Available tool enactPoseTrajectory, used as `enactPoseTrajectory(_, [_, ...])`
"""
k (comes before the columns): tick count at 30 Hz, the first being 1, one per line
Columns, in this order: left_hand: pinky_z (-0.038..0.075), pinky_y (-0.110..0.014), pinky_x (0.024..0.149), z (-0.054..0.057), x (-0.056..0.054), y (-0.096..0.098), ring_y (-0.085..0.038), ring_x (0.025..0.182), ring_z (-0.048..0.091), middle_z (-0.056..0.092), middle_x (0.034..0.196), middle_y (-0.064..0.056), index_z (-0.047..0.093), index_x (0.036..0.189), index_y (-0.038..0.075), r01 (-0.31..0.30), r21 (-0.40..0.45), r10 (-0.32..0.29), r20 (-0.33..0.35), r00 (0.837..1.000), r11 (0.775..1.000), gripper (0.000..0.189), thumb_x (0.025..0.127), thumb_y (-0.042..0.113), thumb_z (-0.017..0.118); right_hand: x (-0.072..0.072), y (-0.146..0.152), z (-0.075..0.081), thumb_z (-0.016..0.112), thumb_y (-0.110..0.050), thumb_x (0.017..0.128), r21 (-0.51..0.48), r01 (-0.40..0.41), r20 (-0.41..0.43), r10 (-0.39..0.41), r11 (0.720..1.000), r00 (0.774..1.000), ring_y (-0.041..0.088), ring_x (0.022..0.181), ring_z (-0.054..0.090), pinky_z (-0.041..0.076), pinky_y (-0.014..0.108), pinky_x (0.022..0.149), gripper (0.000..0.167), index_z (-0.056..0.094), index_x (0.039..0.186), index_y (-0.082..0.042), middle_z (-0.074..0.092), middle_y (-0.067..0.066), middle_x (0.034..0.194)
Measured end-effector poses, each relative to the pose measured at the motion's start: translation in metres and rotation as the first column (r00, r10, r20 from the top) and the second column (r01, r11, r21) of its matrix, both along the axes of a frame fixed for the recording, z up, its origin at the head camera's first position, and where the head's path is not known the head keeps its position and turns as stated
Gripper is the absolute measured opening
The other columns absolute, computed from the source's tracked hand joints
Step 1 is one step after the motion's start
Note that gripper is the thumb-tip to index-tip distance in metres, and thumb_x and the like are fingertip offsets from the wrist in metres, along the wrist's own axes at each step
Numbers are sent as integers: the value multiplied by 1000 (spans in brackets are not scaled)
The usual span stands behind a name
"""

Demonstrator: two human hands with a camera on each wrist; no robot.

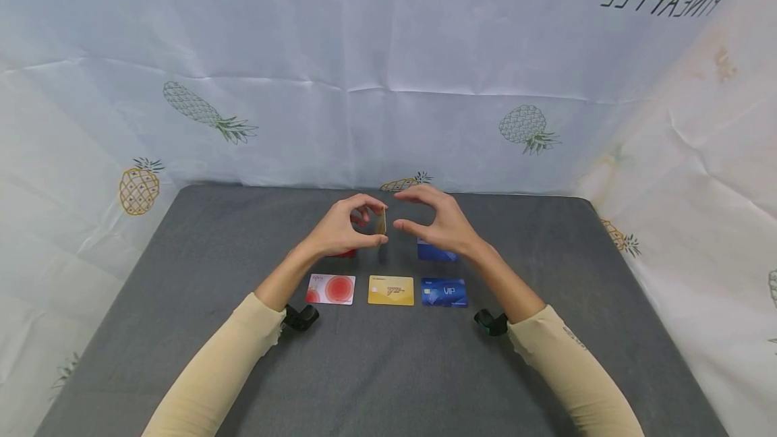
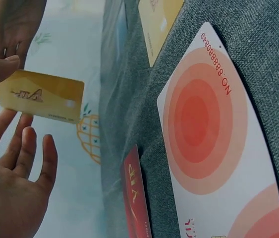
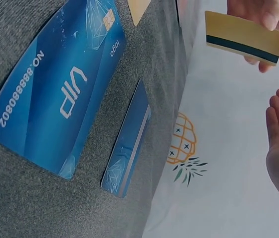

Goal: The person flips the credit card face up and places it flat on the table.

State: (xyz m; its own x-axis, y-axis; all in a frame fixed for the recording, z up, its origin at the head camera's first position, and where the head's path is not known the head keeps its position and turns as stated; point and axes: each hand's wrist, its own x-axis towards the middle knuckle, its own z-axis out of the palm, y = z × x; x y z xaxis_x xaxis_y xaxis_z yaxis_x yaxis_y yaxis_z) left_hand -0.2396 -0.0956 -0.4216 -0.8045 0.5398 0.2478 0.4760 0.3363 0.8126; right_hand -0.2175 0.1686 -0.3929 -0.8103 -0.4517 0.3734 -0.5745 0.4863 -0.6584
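Note:
My left hand (image 1: 344, 226) pinches a gold card (image 2: 40, 94) between thumb and fingers, holding it on edge above the table. Printed lettering faces the left wrist camera, while the right wrist view shows the card's back with a dark stripe. Just to the right of the card, my right hand (image 1: 440, 221) holds nothing; its thumb and fingers are spread apart in a loose curve. Beneath the left hand lies a red card (image 2: 137, 193), mostly covered in the head view. A blue card with a pale stripe (image 3: 127, 144) lies partly behind the right hand.
Nearer me, a row of cards lies on the grey cloth-covered table (image 1: 388, 369): a white card with red circles (image 1: 330, 289), another gold card (image 1: 391, 290) and a blue VIP card (image 1: 444, 293). A pineapple-print curtain (image 1: 376, 39) hangs behind the table.

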Motion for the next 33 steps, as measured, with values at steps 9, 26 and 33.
enactPoseTrajectory(9, [59,-46,92,1,1,1,-25,99,60,71,126,-11,72,136,9,-13,-20,13,-8,1000,1000,56,85,24,90,-1,-6,-5,89,-21,91,-17,-24,15,24,1000,1000,35,134,65,52,60,115,52,72,140,-13,68,11,140])
enactPoseTrajectory(26, [60,-47,92,2,0,1,-23,97,57,71,129,-11,73,136,7,20,-10,-20,-23,1000,1000,54,87,21,88,-1,-10,-13,90,-28,90,-15,-38,8,38,999,999,32,136,63,49,59,118,51,74,137,-14,68,10,140])
enactPoseTrajectory(33, [61,-52,95,0,-2,0,-28,104,61,70,134,-13,72,138,9,40,3,-40,-8,999,999,54,87,20,87,-2,-10,-14,89,-27,92,-49,-53,-27,52,997,998,33,133,65,50,57,116,48,74,134,-11,69,12,139])
